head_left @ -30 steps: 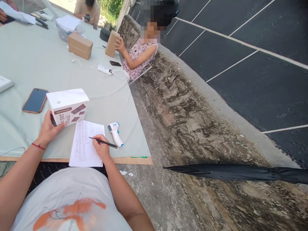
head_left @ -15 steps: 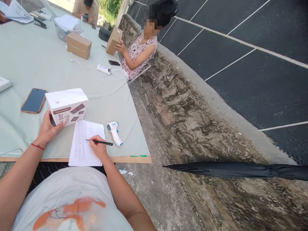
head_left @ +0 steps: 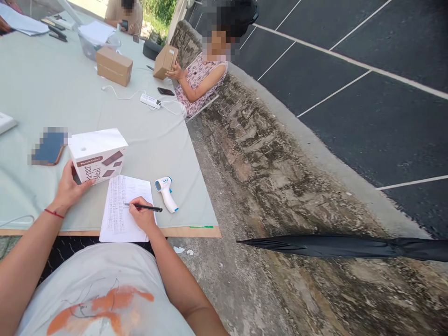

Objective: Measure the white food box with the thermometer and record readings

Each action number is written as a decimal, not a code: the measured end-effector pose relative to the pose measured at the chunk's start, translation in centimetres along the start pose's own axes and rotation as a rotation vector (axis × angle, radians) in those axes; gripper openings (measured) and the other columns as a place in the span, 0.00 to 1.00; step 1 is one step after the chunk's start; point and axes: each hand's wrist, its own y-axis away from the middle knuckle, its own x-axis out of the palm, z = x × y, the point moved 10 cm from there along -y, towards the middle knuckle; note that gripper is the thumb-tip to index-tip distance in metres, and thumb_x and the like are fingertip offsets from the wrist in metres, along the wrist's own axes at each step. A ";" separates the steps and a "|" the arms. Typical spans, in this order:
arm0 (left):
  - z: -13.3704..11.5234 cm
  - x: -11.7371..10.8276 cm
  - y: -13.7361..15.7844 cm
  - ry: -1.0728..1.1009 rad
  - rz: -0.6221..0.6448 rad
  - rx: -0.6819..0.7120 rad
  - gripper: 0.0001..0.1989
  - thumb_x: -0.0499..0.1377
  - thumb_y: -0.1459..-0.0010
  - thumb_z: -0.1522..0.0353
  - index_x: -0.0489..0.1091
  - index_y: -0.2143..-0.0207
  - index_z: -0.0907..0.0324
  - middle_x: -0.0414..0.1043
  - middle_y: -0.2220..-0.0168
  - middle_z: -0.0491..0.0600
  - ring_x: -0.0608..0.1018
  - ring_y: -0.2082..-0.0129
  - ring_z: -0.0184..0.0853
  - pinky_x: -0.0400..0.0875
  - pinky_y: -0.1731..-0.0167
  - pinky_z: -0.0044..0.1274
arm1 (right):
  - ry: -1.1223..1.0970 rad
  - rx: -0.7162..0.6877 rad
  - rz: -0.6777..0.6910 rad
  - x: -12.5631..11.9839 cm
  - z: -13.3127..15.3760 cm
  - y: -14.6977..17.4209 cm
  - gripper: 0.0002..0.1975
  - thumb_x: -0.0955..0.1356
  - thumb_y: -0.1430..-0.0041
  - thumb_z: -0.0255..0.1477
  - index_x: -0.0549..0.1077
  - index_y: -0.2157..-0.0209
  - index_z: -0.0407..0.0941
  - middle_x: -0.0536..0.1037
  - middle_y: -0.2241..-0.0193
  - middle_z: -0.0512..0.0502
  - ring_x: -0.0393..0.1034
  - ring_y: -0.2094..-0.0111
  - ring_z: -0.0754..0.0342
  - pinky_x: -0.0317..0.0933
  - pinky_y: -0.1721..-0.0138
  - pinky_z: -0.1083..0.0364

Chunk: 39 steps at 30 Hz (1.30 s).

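Observation:
My left hand grips the near lower corner of a white printed box, which stands tilted toward me on the table. In my right hand is a black pen, its tip on a sheet of paper covered with handwritten rows on its left half. The paper hangs a little over the table's near edge. Just right of it lies a white and blue infrared thermometer. A smartphone in an orange-brown case rests left of the box.
Across the pale tablecloth stand a brown carton, a power strip with cables and a clear tub of papers. A seated person holds another carton. A folded black umbrella juts in from the right.
The seated person has turned and tilted their carton. At the far left, another person's papers have come down flatter. My pen has shifted very slightly; my left hand stays on the box.

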 end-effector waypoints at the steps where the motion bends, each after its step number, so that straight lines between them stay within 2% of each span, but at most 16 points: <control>1: 0.2 0.0 0.0 -0.018 -0.005 -0.006 0.45 0.71 0.58 0.47 0.60 0.44 0.60 0.69 0.47 0.57 0.73 0.48 0.50 0.70 0.47 0.45 | 0.007 0.000 0.002 0.0 0.0 0.0 0.06 0.64 0.51 0.35 0.69 0.76 0.48 0.72 0.78 0.53 0.65 0.75 0.55 0.62 0.69 0.55; 4: 0.4 -0.1 0.0 -0.050 -0.013 -0.009 0.48 0.70 0.58 0.45 0.59 0.42 0.61 0.68 0.45 0.58 0.73 0.48 0.50 0.70 0.47 0.46 | 0.021 -0.007 0.020 0.2 -0.1 -0.1 0.06 0.64 0.51 0.35 0.69 0.76 0.48 0.72 0.78 0.53 0.66 0.75 0.55 0.63 0.69 0.55; 12: 0.5 -0.1 0.0 -0.039 0.002 -0.004 0.47 0.71 0.56 0.48 0.59 0.42 0.62 0.68 0.45 0.57 0.72 0.47 0.48 0.69 0.46 0.46 | 0.031 -0.016 0.009 0.0 -0.3 -0.1 0.06 0.64 0.51 0.34 0.69 0.76 0.47 0.72 0.78 0.52 0.66 0.75 0.55 0.63 0.69 0.55; 20: -0.1 0.0 0.0 -0.031 0.011 0.000 0.48 0.70 0.56 0.46 0.57 0.42 0.63 0.67 0.45 0.56 0.73 0.48 0.47 0.70 0.45 0.46 | 0.032 -0.017 0.005 0.0 -0.3 -0.1 0.06 0.64 0.51 0.35 0.68 0.76 0.48 0.73 0.78 0.53 0.66 0.75 0.55 0.64 0.69 0.55; 39: 0.6 -0.2 -0.1 -0.064 0.000 0.002 0.46 0.70 0.57 0.46 0.58 0.42 0.61 0.67 0.45 0.58 0.73 0.48 0.48 0.71 0.47 0.46 | 0.028 -0.006 -0.036 -0.4 -0.3 -0.1 0.06 0.63 0.52 0.35 0.67 0.77 0.48 0.72 0.79 0.52 0.66 0.75 0.55 0.64 0.70 0.55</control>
